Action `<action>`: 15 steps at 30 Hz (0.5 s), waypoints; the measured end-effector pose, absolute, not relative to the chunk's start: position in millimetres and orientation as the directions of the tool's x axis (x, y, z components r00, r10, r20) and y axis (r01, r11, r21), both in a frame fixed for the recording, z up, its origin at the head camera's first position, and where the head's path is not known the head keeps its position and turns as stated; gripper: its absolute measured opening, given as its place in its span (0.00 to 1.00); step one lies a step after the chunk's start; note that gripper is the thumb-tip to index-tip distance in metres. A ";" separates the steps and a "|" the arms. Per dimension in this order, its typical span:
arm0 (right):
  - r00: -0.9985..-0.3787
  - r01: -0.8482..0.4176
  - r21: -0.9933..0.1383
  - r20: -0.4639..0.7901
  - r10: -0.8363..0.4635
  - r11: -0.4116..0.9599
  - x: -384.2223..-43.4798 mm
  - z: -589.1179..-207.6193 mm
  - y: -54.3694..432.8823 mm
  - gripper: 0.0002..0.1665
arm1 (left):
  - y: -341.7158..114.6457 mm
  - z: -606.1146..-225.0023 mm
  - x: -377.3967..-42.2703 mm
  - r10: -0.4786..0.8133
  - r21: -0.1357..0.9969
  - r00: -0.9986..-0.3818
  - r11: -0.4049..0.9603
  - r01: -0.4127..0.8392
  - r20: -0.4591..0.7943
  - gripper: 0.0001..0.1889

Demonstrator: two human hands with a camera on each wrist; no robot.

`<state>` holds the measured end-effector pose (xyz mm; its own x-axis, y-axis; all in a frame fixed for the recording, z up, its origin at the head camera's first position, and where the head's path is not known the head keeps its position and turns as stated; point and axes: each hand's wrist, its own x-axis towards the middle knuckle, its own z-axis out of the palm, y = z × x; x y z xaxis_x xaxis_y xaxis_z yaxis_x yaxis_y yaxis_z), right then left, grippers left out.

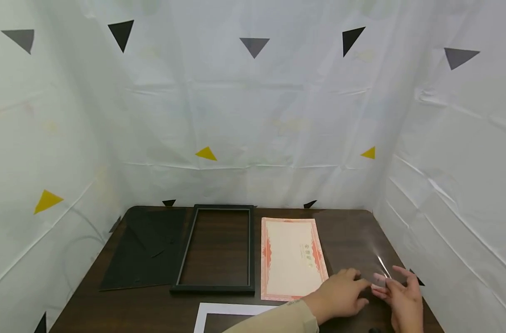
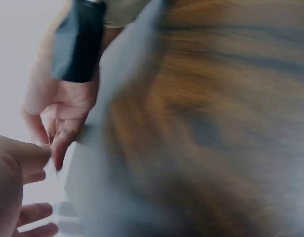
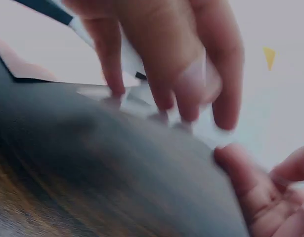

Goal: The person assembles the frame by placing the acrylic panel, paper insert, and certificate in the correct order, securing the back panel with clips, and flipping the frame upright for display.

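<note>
A clear plastic sheet (image 1: 344, 240) lies at the right of the brown table, with a bright glare streak near its right edge. My right hand (image 1: 404, 298) pinches the sheet's near right edge between thumb and fingers. Beside it, my left hand (image 1: 342, 293) reaches over the sheet with loosely bent, spread fingers. In the right wrist view, the left fingers (image 3: 164, 64) point down at the sheet's surface. The left wrist view has the left thumb (image 2: 23, 155) close to the right fingertips, and whether they touch is unclear. Both wrist views are blurred.
A red-bordered certificate (image 1: 290, 259) lies left of the sheet, partly under the left forearm. Further left are a black picture frame (image 1: 253, 249) and a black backing board (image 1: 153, 254). A white mat (image 1: 200, 319) sits at the front edge. White curtains (image 1: 253, 115) surround the table.
</note>
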<state>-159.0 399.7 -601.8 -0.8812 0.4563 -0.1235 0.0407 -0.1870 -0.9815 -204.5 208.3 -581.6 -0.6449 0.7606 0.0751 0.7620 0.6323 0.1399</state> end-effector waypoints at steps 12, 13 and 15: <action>-0.881 -0.336 -0.825 0.105 0.461 -0.455 -153.2 -594.5 403.4 0.17 | 163.7 -542.2 -249.2 0.414 0.260 -0.783 0.781 0.568 0.464 0.17; -0.885 -0.348 -0.810 0.118 0.450 -0.472 -152.7 -594.7 404.6 0.17 | 158.3 -539.1 -253.8 0.382 0.287 -0.795 0.786 0.547 0.470 0.17; -0.895 -0.380 -0.770 0.166 0.413 -0.513 -151.3 -596.1 407.1 0.18 | 147.2 -532.9 -262.2 0.310 0.351 -0.826 0.793 0.498 0.471 0.21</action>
